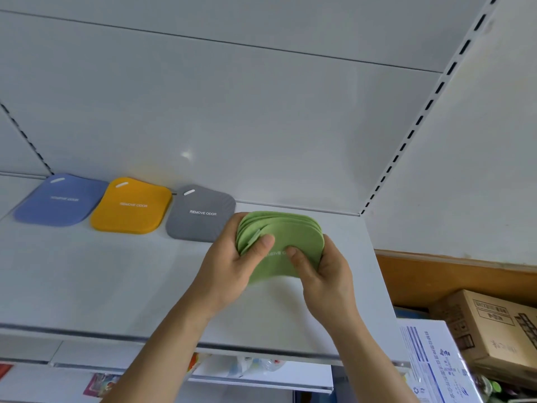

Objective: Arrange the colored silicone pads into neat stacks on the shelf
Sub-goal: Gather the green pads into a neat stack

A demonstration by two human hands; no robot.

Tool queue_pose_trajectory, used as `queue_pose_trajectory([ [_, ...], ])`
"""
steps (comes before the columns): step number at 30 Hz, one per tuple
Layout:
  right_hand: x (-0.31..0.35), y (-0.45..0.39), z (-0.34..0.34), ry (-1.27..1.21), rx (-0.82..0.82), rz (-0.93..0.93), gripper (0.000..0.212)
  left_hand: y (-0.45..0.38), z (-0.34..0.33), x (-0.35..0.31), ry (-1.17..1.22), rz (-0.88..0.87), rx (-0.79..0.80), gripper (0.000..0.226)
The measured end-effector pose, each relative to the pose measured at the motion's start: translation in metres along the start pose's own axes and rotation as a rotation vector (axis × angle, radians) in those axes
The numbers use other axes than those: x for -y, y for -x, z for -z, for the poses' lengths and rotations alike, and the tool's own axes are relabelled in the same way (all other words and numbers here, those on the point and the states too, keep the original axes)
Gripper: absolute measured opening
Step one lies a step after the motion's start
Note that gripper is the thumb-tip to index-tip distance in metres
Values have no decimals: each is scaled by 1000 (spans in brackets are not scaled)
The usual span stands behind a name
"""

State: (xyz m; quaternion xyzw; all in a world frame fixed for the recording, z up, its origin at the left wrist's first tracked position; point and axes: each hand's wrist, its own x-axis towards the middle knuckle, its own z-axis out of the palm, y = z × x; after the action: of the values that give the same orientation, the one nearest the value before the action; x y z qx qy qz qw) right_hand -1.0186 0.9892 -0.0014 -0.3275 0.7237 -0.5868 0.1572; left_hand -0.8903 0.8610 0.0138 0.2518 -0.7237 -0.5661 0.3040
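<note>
A bundle of several green silicone pads [293,237] is held tilted above the white shelf [101,280], fanned at its top edge. My left hand [229,266] grips its left side with the thumb on the front pad. My right hand [325,271] grips the right side, thumb across the printed text. Along the back of the shelf lie three flat stacks in a row: blue pads [58,202] at the left, yellow pads [130,206] in the middle, grey pads [200,213] beside the green bundle.
A white back panel and a slotted upright [418,120] close the shelf at the right. Cardboard boxes [491,330] and a white printed box [436,365] stand to the lower right. A lower shelf with packaged goods [255,367] shows beneath the front edge.
</note>
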Motion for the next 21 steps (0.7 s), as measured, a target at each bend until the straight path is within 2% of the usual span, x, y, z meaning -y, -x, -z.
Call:
queue_pose_trajectory([
  [4, -1, 6, -6, -14, -94, 41, 10, 3, -7, 9, 42, 22, -90, 37],
  [7, -3, 8, -10, -21, -109, 7, 13, 4, -16, 12, 76, 53, -127, 35],
  [12, -6, 1, -6, -8, -98, -73, 25, 2, -22, 17, 113, 77, -108, 26],
  [17, 0, 2, -11, -46, -116, -34, 27, -1, -22, 11, 213, 112, -139, 20],
  [21, -2, 5, -15, -68, -90, -44, 35, 3, -23, 15, 229, 143, -128, 24],
])
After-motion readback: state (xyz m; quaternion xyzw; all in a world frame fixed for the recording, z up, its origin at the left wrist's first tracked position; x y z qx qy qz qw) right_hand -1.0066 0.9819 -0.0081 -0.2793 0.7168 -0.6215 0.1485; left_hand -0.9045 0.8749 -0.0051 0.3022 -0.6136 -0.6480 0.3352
